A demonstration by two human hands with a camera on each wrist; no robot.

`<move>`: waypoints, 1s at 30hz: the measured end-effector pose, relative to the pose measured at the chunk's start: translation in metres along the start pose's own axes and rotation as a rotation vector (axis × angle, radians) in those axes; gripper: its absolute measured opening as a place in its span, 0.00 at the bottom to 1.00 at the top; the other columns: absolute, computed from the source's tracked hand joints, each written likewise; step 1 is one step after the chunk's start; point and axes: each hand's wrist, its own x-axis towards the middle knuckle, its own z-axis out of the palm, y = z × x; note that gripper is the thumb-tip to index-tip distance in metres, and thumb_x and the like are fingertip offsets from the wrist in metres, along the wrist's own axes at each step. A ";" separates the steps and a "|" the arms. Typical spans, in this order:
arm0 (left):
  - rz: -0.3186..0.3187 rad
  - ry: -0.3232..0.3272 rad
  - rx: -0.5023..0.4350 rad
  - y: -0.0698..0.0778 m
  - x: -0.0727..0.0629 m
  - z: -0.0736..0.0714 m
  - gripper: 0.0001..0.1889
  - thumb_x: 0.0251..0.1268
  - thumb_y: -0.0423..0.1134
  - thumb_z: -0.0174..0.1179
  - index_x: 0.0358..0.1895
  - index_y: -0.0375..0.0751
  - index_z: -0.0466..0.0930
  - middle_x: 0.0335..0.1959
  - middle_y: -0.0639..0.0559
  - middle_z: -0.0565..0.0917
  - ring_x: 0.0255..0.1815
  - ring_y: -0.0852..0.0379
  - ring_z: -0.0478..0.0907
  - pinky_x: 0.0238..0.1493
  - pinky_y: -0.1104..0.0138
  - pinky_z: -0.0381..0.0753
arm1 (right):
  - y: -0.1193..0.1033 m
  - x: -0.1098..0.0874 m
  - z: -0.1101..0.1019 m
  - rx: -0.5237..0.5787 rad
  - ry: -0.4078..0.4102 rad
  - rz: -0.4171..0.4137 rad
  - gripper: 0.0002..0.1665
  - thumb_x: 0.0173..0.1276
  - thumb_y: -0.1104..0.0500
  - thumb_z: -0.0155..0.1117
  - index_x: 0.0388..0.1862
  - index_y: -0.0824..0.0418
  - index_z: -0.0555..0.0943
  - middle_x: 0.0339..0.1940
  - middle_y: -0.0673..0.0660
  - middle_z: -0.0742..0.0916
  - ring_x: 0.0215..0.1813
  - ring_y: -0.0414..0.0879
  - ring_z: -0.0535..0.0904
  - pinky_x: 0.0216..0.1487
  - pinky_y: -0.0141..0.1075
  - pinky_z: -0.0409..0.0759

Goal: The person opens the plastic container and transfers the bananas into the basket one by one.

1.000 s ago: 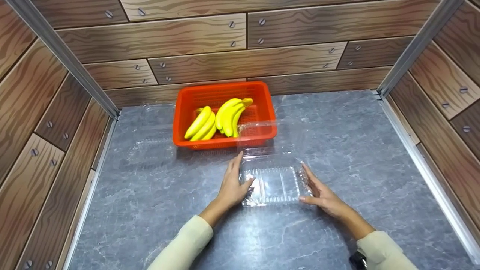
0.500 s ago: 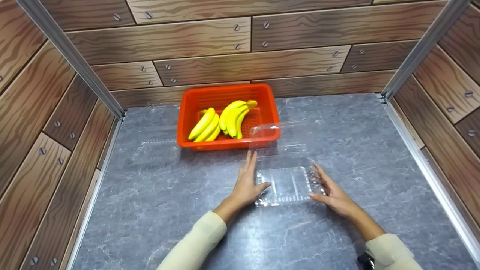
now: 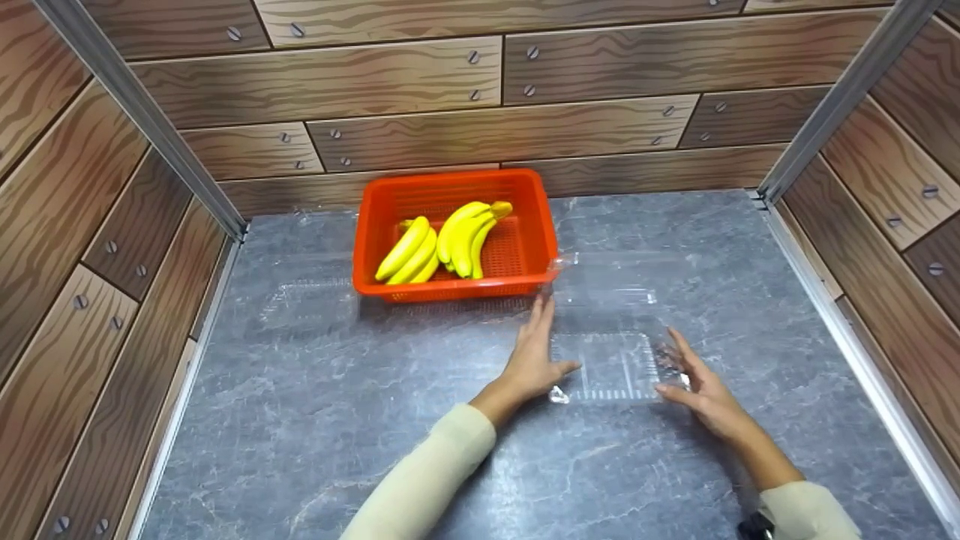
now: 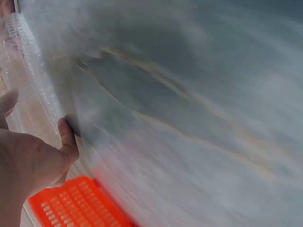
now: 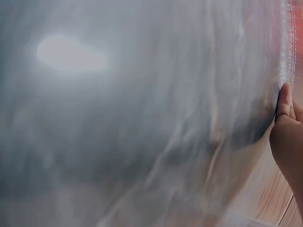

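Note:
A clear plastic clamshell container [image 3: 613, 367] stands with its lid [image 3: 611, 289] swung back toward the basket. My left hand [image 3: 531, 358] grips its left side, fingers pointing forward along the outside and thumb over the edge. On the opposite side my right hand [image 3: 709, 394] holds the right wall between thumb and fingers. The left wrist view shows the ribbed container edge [image 4: 33, 71] beside the left hand [image 4: 35, 156]. In the right wrist view the right hand [image 5: 289, 127] is at the frame's right edge, with its fingertips at the clear plastic.
Behind the left hand, a red-orange plastic basket [image 3: 375, 289] holds two bunches of bananas [image 3: 461, 236]. Another clear plastic container [image 3: 311, 300] lies left of it, faint against the grey marbled table [image 3: 300, 420]. Wood-patterned walls [image 3: 420, 79] enclose the back and sides.
Both hands have moved to the right together with the clamshell container. Its lid has shifted from in front of the basket's right part to mostly right of it. The bananas stay put.

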 end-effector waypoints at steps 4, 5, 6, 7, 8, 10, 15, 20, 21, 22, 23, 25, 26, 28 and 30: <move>-0.009 -0.011 -0.009 0.008 0.009 0.011 0.63 0.61 0.46 0.79 0.90 0.54 0.40 0.92 0.49 0.42 0.89 0.30 0.51 0.86 0.41 0.58 | 0.005 -0.004 -0.012 0.011 0.036 -0.003 0.57 0.68 0.72 0.69 0.89 0.62 0.50 0.75 0.40 0.78 0.71 0.24 0.73 0.67 0.15 0.68; -0.005 -0.014 -0.009 0.010 0.011 0.013 0.63 0.61 0.46 0.79 0.90 0.54 0.39 0.92 0.49 0.42 0.89 0.31 0.50 0.87 0.41 0.56 | 0.006 -0.006 -0.014 0.015 0.041 -0.002 0.57 0.68 0.73 0.68 0.89 0.62 0.50 0.74 0.36 0.78 0.70 0.24 0.74 0.67 0.16 0.70; -0.003 -0.017 -0.006 0.012 0.014 0.016 0.64 0.60 0.47 0.79 0.90 0.54 0.38 0.92 0.49 0.41 0.90 0.32 0.49 0.88 0.42 0.54 | 0.007 -0.007 -0.017 0.014 0.047 0.003 0.57 0.68 0.73 0.68 0.90 0.61 0.50 0.72 0.34 0.79 0.70 0.24 0.74 0.66 0.16 0.72; 0.000 -0.018 -0.003 0.013 0.016 0.018 0.64 0.60 0.47 0.79 0.90 0.53 0.38 0.92 0.49 0.41 0.90 0.33 0.48 0.88 0.42 0.53 | 0.008 -0.008 -0.020 0.011 0.051 0.010 0.57 0.68 0.73 0.68 0.90 0.61 0.50 0.73 0.35 0.79 0.69 0.24 0.74 0.65 0.17 0.73; 0.002 -0.020 -0.002 0.015 0.018 0.020 0.65 0.59 0.48 0.80 0.90 0.52 0.38 0.92 0.49 0.41 0.90 0.34 0.48 0.89 0.43 0.52 | 0.008 -0.008 -0.022 0.007 0.052 0.019 0.57 0.69 0.72 0.68 0.90 0.60 0.49 0.76 0.41 0.78 0.69 0.23 0.74 0.65 0.16 0.73; 0.006 -0.025 0.001 0.016 0.023 0.022 0.65 0.59 0.48 0.80 0.90 0.48 0.39 0.92 0.48 0.41 0.91 0.36 0.47 0.90 0.45 0.50 | 0.008 -0.008 -0.025 -0.006 0.045 0.045 0.58 0.70 0.71 0.68 0.91 0.58 0.47 0.83 0.55 0.74 0.70 0.20 0.71 0.66 0.15 0.70; 0.002 -0.038 0.000 0.015 0.030 0.022 0.64 0.60 0.52 0.79 0.89 0.43 0.42 0.92 0.46 0.45 0.92 0.44 0.46 0.91 0.48 0.47 | 0.007 -0.007 -0.030 -0.046 0.017 0.098 0.58 0.73 0.67 0.67 0.91 0.53 0.44 0.89 0.72 0.54 0.82 0.31 0.64 0.68 0.12 0.63; -0.029 -0.042 -0.057 0.012 0.030 0.022 0.59 0.67 0.59 0.72 0.90 0.48 0.41 0.92 0.50 0.48 0.91 0.39 0.48 0.90 0.47 0.51 | 0.012 -0.006 -0.031 -0.052 0.010 0.115 0.57 0.77 0.65 0.64 0.92 0.51 0.41 0.89 0.72 0.54 0.89 0.51 0.57 0.68 0.11 0.61; -0.046 -0.038 -0.077 0.011 0.030 0.021 0.58 0.68 0.60 0.70 0.90 0.50 0.41 0.91 0.50 0.49 0.91 0.38 0.49 0.90 0.46 0.52 | 0.014 -0.005 -0.031 -0.040 0.017 0.104 0.56 0.78 0.66 0.63 0.91 0.53 0.40 0.88 0.73 0.56 0.87 0.41 0.61 0.68 0.11 0.63; -0.064 -0.030 -0.100 0.010 0.030 0.021 0.56 0.69 0.62 0.68 0.90 0.52 0.41 0.91 0.49 0.51 0.90 0.37 0.50 0.89 0.45 0.54 | 0.015 -0.004 -0.031 -0.024 0.027 0.090 0.55 0.79 0.67 0.62 0.91 0.55 0.40 0.87 0.72 0.60 0.83 0.33 0.64 0.69 0.12 0.64; -0.079 -0.017 -0.135 0.009 0.030 0.020 0.55 0.71 0.62 0.67 0.90 0.54 0.41 0.90 0.48 0.54 0.89 0.37 0.53 0.88 0.45 0.56 | 0.016 -0.002 -0.030 -0.002 0.040 0.073 0.54 0.79 0.68 0.61 0.91 0.57 0.39 0.86 0.69 0.66 0.79 0.26 0.67 0.69 0.13 0.66; -0.107 0.013 -0.220 0.008 0.029 0.020 0.52 0.74 0.62 0.63 0.90 0.55 0.41 0.88 0.45 0.61 0.87 0.39 0.61 0.87 0.45 0.61 | 0.019 0.000 -0.029 0.043 0.066 0.037 0.54 0.79 0.70 0.60 0.90 0.62 0.39 0.81 0.57 0.77 0.71 0.17 0.71 0.66 0.13 0.70; -0.117 0.029 -0.266 0.007 0.029 0.020 0.50 0.75 0.62 0.61 0.90 0.54 0.42 0.86 0.43 0.64 0.86 0.41 0.64 0.86 0.46 0.63 | 0.020 0.002 -0.028 0.072 0.077 0.025 0.54 0.79 0.70 0.59 0.90 0.63 0.38 0.78 0.50 0.80 0.70 0.17 0.72 0.66 0.13 0.71; -0.130 0.051 -0.338 0.005 0.029 0.021 0.48 0.78 0.63 0.58 0.89 0.52 0.43 0.83 0.42 0.70 0.83 0.44 0.69 0.85 0.47 0.65 | 0.021 0.005 -0.027 0.111 0.097 0.015 0.54 0.80 0.71 0.59 0.90 0.65 0.36 0.71 0.35 0.82 0.68 0.19 0.75 0.64 0.14 0.73; -0.129 0.050 -0.388 0.004 0.028 0.021 0.47 0.78 0.62 0.58 0.88 0.49 0.46 0.81 0.42 0.72 0.82 0.44 0.71 0.85 0.48 0.65 | 0.021 0.008 -0.026 0.127 0.114 0.019 0.54 0.80 0.70 0.58 0.90 0.64 0.35 0.65 0.28 0.82 0.67 0.20 0.76 0.63 0.14 0.75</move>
